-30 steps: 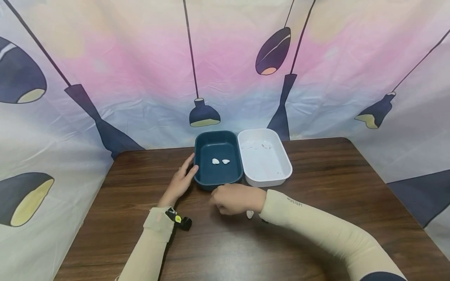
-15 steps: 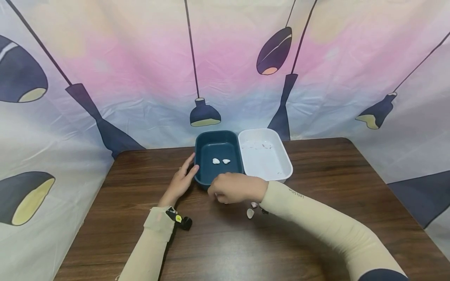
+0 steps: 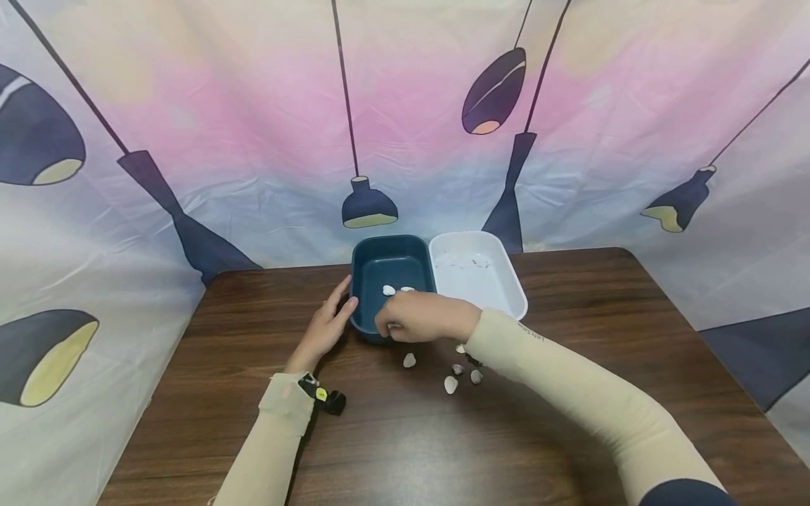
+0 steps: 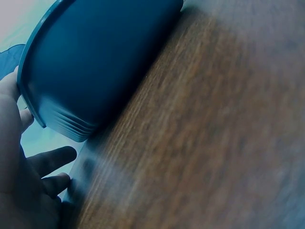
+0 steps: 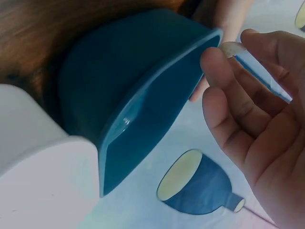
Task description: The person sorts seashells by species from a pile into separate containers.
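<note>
Shell (image 5: 232, 49) sits pinched between thumb and finger of the right hand (image 3: 420, 318), which hangs over the near edge of the blue tray (image 3: 392, 263). Two other shells (image 3: 389, 290) lie inside that tray, one partly hidden by the hand. The left hand (image 3: 321, 329), fingers spread and fairly straight, touches the tray's left side. The white tray (image 3: 471, 277) stands just beside, on the right. Five more shells (image 3: 451, 384) rest on the table (image 3: 354, 450), one partly covered by the right sleeve (image 3: 569, 365)
</note>
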Available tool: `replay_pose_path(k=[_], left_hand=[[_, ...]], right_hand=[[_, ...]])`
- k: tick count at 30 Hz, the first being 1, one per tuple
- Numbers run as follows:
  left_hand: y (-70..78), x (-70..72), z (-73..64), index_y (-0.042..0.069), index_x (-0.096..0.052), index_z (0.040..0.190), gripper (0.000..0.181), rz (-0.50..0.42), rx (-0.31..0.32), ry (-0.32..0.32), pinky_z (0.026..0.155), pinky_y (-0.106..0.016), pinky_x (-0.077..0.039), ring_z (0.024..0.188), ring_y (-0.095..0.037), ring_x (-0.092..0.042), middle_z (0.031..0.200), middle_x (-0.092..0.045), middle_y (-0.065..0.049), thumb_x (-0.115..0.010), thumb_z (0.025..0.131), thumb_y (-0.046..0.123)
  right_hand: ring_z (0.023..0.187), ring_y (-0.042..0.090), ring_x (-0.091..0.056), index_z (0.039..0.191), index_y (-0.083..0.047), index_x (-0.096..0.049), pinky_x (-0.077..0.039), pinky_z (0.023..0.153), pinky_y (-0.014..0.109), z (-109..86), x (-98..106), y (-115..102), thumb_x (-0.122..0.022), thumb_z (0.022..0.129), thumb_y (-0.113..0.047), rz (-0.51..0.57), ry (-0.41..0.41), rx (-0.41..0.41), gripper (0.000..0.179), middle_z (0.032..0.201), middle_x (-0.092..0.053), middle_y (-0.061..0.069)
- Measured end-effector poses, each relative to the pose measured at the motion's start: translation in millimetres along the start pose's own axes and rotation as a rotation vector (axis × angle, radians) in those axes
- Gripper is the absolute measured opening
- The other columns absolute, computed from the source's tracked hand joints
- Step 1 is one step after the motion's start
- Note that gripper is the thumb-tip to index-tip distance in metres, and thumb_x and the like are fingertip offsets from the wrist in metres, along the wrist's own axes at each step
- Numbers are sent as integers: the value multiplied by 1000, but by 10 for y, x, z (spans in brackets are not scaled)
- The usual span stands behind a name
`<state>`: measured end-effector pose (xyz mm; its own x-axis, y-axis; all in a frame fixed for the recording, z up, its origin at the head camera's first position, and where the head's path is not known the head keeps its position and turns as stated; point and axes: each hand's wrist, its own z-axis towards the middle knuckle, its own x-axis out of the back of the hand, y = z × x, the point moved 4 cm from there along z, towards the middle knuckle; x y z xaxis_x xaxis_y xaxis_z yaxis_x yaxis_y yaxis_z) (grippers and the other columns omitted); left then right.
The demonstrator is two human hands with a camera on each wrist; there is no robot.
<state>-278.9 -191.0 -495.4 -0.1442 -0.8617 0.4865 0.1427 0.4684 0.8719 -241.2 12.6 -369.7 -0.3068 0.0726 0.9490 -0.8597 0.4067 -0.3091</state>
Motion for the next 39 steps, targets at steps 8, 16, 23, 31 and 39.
replay_pose_path(k=[8, 16, 23, 31, 39], left_hand=[[-10, 0, -5, 26, -21, 171, 67, 9, 0, 9, 126, -65, 1, 157, -44, -22, 170, -29, -21, -43, 113, 52], [-10, 0, -4, 29, -19, 171, 68, 4, 7, -2, 126, -65, 2, 158, -43, -19, 171, -27, -20, -41, 112, 55], [-10, 3, -1, 29, -20, 171, 67, 0, 3, -4, 126, -65, 1, 158, -43, -21, 171, -29, -20, -42, 113, 53], [-8, 3, -3, 30, -19, 171, 68, 1, 3, -3, 126, -67, 0, 158, -43, -21, 171, -28, -19, -42, 112, 55], [-22, 5, 0, 31, -20, 171, 67, -3, -2, 7, 125, -69, -1, 158, -43, -20, 171, -30, -18, -42, 112, 54]], right_hand=[[88, 17, -66, 106, -6, -80, -56, 84, 33, 77, 21, 248, -64, 102, -1, 33, 16, -63, 17, 101, -76, 5], [100, 21, -69, 114, -4, -80, -57, 94, 36, 213, -82, 430, -64, 103, -3, 15, 14, -147, 20, 111, -76, 9], [118, 24, -67, 123, -7, -79, -53, 105, 38, 348, -239, 508, -64, 103, -6, -26, -34, -224, 25, 123, -74, 9], [116, 21, -68, 127, -7, -77, -55, 103, 36, 414, -338, 525, -65, 103, -8, -30, -60, -248, 26, 124, -75, 8], [99, 16, -68, 127, -8, -77, -57, 96, 34, 429, -387, 566, -64, 106, -13, -20, -68, -285, 26, 118, -77, 7]])
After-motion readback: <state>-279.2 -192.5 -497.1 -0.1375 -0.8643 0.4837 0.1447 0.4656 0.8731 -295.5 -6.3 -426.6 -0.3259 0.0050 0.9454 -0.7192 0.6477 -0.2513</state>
